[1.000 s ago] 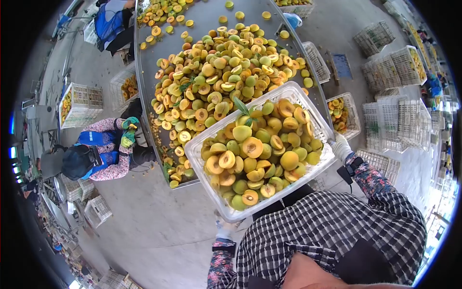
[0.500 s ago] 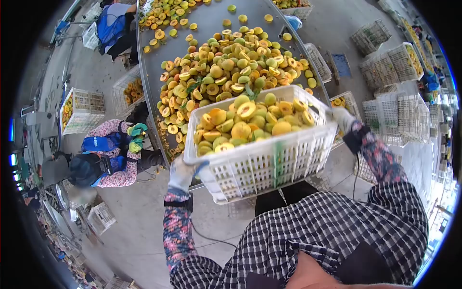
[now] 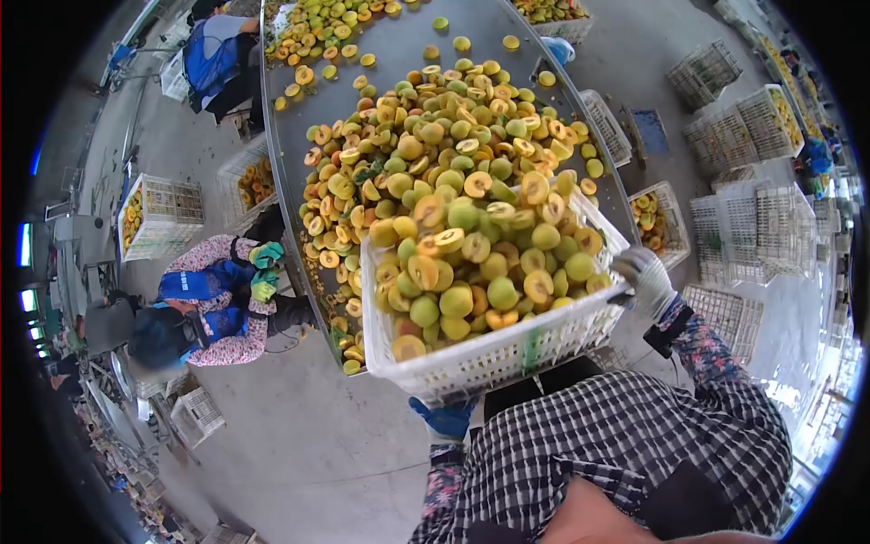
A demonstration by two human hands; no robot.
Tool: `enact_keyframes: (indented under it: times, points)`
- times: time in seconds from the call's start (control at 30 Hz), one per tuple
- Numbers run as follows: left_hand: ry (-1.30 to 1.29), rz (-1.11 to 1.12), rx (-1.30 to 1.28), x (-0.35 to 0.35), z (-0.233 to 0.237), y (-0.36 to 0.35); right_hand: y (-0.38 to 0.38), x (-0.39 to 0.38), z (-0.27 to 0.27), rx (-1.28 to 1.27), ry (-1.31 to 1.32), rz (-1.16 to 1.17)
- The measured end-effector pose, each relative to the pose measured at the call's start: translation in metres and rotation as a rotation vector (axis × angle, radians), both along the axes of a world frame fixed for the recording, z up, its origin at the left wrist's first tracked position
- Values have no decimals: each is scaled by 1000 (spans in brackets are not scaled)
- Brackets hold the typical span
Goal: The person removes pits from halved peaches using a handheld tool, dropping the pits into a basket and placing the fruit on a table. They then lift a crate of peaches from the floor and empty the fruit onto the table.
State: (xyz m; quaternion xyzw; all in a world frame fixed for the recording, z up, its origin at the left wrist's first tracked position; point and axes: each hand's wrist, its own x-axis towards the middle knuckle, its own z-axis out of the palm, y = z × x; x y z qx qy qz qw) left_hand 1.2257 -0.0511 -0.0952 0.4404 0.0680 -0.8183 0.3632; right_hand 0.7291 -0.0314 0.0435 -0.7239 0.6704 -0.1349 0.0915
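Note:
A white slatted crate (image 3: 453, 376) full of whole-looking and halved yellow-green fruit (image 3: 503, 292) tilts over the near end of a grey metal table (image 3: 381, 68). Its far side meets a large fruit pile (image 3: 408, 136) on the table. My left hand (image 3: 444, 417), in a blue-palmed glove, is under the crate's near left bottom; its fingers are partly hidden. At the crate's right end, my right hand (image 3: 645, 276) wears a whitish glove with dark fingertips, its fingers curled against the end wall.
A person (image 3: 208, 304) with green gloves sits left of the table; another (image 3: 217, 59) is at the upper left. Fruit crates stand on the floor at left (image 3: 163, 218) and right (image 3: 660, 218). Stacked crates (image 3: 757, 231) stand farther right.
The crate has tipped away from me, and fruit is shifting toward its far side. My left hand has moved from the left end to beneath the near bottom. My right hand has moved slightly lower.

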Motion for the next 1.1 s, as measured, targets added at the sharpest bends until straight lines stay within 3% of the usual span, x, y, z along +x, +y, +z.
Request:
enact_keyframes:
  times: [0.07,0.17,0.37,0.53,0.6,0.7,0.87,0.9,1.0,1.03,1.1]
  points:
    - [122,48,-132,-12,-7,2,6,-9,-15,-35,-63,46]
    - [20,113,-60,-13,-3,-12,-9,-19,-14,-58,-100,6]
    - [-134,87,-146,-46,70,-64,-91,-59,-5,192,-190,-276]
    - [-302,90,-319,-88,137,-121,-92,-88,-28,252,-398,-450]
    - [-379,46,-297,-83,141,-143,-97,-89,-30,226,-528,-527]
    - [-447,-56,-276,-74,149,-182,-128,-99,-18,332,-465,-521]
    - [-639,-182,-450,-73,142,-243,-191,-121,-14,435,-516,-541]
    - [-833,-341,-694,-78,144,-254,-198,-129,-26,398,-516,-565]
    - [-640,-33,-743,-121,158,-262,-218,-133,-36,382,-524,-568]
    - [-779,15,-831,-144,155,-240,-217,-125,-23,388,-509,-567]
    - [-798,189,-670,-198,133,-199,-218,-115,-14,390,-388,-545]
